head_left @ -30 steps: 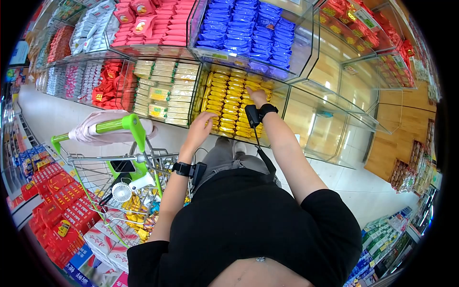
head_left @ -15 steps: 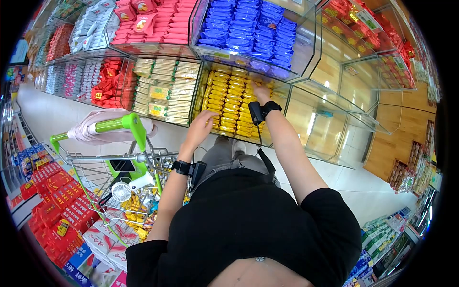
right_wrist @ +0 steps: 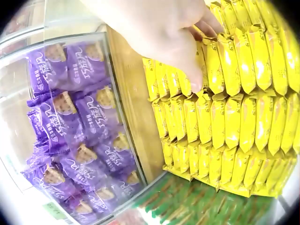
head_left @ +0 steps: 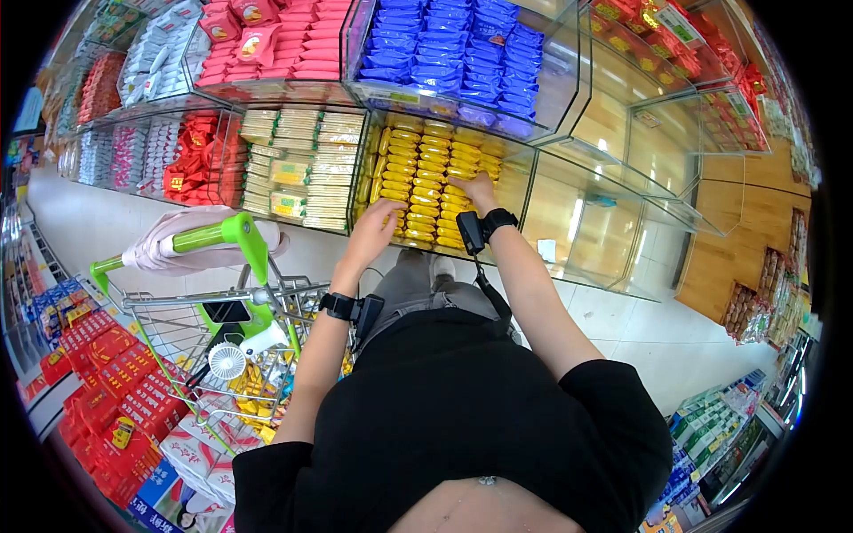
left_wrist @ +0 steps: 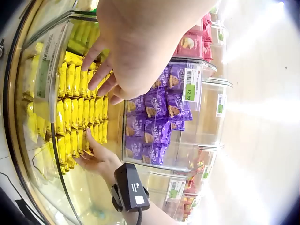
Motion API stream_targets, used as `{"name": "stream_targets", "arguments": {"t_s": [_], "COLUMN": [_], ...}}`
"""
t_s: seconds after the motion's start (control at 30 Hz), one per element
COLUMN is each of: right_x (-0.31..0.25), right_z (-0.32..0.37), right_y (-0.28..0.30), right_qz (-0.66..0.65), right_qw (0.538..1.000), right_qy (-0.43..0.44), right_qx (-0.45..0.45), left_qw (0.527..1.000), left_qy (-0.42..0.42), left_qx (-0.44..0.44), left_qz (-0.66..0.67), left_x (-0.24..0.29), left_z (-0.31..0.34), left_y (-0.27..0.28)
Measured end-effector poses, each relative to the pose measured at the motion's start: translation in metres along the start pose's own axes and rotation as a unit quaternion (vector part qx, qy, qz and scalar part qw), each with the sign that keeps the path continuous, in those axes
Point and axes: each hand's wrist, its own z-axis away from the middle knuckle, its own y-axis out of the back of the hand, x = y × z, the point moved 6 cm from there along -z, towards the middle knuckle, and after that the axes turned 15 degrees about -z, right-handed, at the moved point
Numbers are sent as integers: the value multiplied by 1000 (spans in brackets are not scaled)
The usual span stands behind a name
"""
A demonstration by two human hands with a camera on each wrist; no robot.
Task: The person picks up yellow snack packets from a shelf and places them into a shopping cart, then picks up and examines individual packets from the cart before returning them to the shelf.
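Note:
Rows of yellow snack packets (head_left: 425,173) stand in a clear-walled bin (head_left: 520,191) in front of me. My right hand (head_left: 481,194) is at the right-hand row, its thumb and fingers closing across the packets there. In the right wrist view the thumb (right_wrist: 193,77) lies against one end of those packets, with fingertips (right_wrist: 212,21) at the other. Over the left front of the bin is my left hand (head_left: 370,234), its fingers loosely bent above the packets. The left wrist view shows its fingers (left_wrist: 96,75) spread, holding nothing.
Purple-blue packets (head_left: 444,62) fill the bin behind, and pale packets (head_left: 306,164) the bin to the left. A shopping cart (head_left: 164,306) with a green handle stands at my left. Clear panels (head_left: 577,258) continue to the right.
My right hand reached toward the back right of the yellow packets, then came back toward me onto the right-hand row. The left hand stays nearly in place.

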Motion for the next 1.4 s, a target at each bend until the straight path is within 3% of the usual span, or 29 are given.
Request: {"name": "stream_targets", "arguments": {"t_s": [0.17, 0.23, 0.37, 0.43, 0.47, 0.5, 0.57, 0.67, 0.83, 0.9, 0.97, 1.1, 1.17, 1.2, 1.27, 1.4], "right_x": [3, 37, 12, 23, 60, 57, 49, 27, 28, 16, 16, 34, 47, 58, 88, 29], "right_z": [-11, -32, 9, 7, -6, -2, 17, 34, 55, 57, 58, 52, 57, 50, 35, 76], "right_y": [1, -14, 10, 7, -4, -2, 0, 1, -22, -15, -14, -17, -22, -22, -26, -10], "right_qz": [61, -72, -56, 107, 51, 51, -64, -19, 69, 250, 250, 241, 126, 126, -69, -50], "right_qw": [998, 993, 995, 992, 996, 996, 982, 978, 963, 965, 963, 950, 948, 948, 949, 952], "right_qy": [1, -38, -78, -38, -59, -60, -168, -177, -128, -28, -38, -79, -168, -167, -220, -245], "right_qx": [23, -89, -40, -59, -43, -43, -55, -105, -226, -77, -91, -180, -240, -240, -215, -179], "left_qw": [999, 999, 999, 1000, 1000, 1000, 999, 1000, 999, 999, 998, 999, 999, 999, 1000, 1000], "left_qy": [-26, -21, -18, -10, 0, -1, -7, -15, -44, -49, -39, -16, -28, -28, -21, -21], "left_qx": [11, 11, 4, -5, -12, -12, -13, -13, 7, 9, -18, -31, -18, -18, -4, -3], "left_qz": [-23, -25, -30, -29, -28, -27, -30, -18, -15, -17, -36, -33, -39, -39, -12, -6], "left_x": [2, 2, 1, -1, -2, -2, -2, 1, 1, 1, 0, -4, -5, -4, -3, -2], "left_z": [-1, -2, -1, 0, 0, 0, -1, -3, -4, -3, -1, 3, 3, 4, 6, 6], "left_y": [-2, -1, 1, -1, -2, -2, -3, -4, -9, -9, -12, -13, -12, -12, -11, -14]}}
